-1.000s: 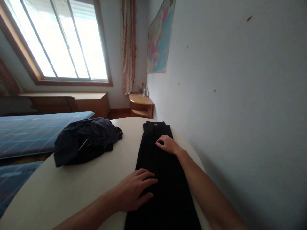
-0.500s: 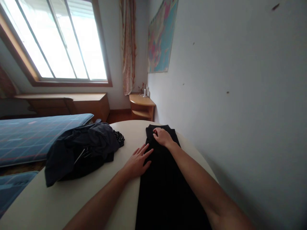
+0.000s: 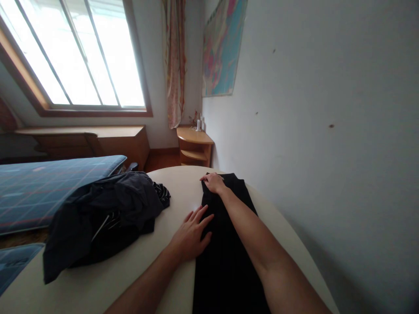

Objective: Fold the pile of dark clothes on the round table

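A black garment (image 3: 229,261) lies in a long narrow fold on the cream round table (image 3: 178,183), running away from me; its exact kind is unclear. My left hand (image 3: 193,231) rests at its left edge with the fingers spread, partly on the cloth and partly over the table. At the far left corner of the garment is my right hand (image 3: 214,182), its fingers bent together over the cloth's edge and closed on it. The fingertips are small and partly hidden there.
A heap of dark clothes (image 3: 131,198), some striped, lies on the table's left side. Beyond it is a blue plaid mattress (image 3: 59,183). A white wall (image 3: 310,187) runs close along the right. A wooden corner shelf (image 3: 194,136) stands past the table's far edge.
My right hand has moved left across the garment's far end to its left corner. My left hand stays spread at the left edge. The view has shifted slightly.
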A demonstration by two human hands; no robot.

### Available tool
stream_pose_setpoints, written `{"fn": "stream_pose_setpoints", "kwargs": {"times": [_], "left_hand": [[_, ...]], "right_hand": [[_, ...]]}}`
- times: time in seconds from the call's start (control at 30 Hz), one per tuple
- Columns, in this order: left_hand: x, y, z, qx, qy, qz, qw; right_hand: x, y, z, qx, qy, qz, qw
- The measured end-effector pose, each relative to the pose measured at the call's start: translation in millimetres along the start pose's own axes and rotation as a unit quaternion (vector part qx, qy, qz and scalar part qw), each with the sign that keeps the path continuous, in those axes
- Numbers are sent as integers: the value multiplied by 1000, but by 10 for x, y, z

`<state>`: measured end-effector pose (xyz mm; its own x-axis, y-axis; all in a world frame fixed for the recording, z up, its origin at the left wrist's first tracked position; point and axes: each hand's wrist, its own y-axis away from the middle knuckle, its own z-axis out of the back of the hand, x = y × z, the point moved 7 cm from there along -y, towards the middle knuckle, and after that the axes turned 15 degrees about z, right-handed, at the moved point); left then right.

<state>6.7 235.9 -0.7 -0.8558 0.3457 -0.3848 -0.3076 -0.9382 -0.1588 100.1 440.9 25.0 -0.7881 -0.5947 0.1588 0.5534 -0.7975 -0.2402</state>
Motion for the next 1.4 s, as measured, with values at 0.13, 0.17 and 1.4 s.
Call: {"fn": "stream_pose_setpoints", "kwargs": {"times": [0.13, 0.17, 1.4], "left_hand": [[-3, -7, 7, 2, 1, 6, 1000], [-4, -7, 9, 1, 0, 7, 1000], [54, 9, -60, -24, -10, 4, 1000]], "right_hand": [[-124, -26, 77, -48, 3, -32, 998], [-159, -21, 90, -58, 5, -43, 997], [520, 1728, -68, 120, -43, -22, 992]]}}
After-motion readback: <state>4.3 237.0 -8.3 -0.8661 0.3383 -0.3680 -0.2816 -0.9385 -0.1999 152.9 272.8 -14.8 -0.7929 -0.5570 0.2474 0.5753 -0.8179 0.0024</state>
